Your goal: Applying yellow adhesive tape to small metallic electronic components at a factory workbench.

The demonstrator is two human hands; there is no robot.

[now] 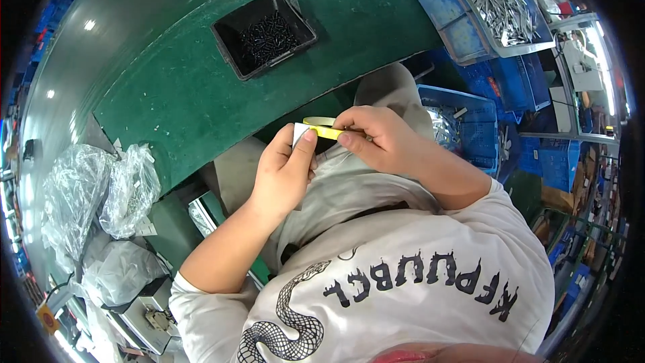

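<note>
Above my lap, just off the near edge of the green table, my two hands meet. My left hand [285,165] is closed, pinching a small flat white piece [298,132], perhaps paper or card, with the thumb on its right side. In my right hand [379,136] a thin yellow ring that looks like a roll of tape [328,133] is gripped between thumb and fingers. The ring's left side touches the white piece and my left thumb. My fingers hide part of both things.
On the green table [181,107] stands a black bin [235,64] of small dark parts. At upper right, a blue crate [463,33] holds many thin metal pieces [497,0]. Another blue crate [480,131] sits lower right. Clear plastic bags [127,191] lie at left.
</note>
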